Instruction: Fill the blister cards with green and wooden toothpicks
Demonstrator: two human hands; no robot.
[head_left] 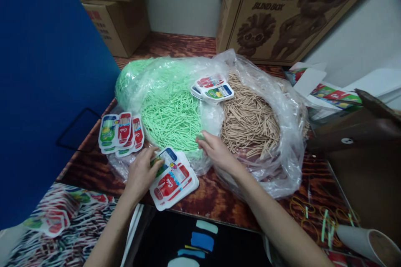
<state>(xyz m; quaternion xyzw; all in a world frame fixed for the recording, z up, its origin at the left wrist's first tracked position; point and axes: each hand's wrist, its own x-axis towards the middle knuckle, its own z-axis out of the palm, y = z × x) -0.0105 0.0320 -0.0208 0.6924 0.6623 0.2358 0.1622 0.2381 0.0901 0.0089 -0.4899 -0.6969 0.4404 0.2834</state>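
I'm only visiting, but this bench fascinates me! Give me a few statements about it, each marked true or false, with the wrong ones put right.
1. The left hand touches a stack of printed cards. True.
2. The brown sticks lie to the right of the green sticks. True.
3. The right hand is deep in the brown sticks. False: it is at the near right edge of the green sticks.
4. The "BLIND BOX" carton stands between the person and the sticks. False: it stands behind them.
5. Another card stack lies on clear plastic between the two heaps. True.
6. The cards under the left hand are blank. False: they carry colourful print, including the word "Cola".
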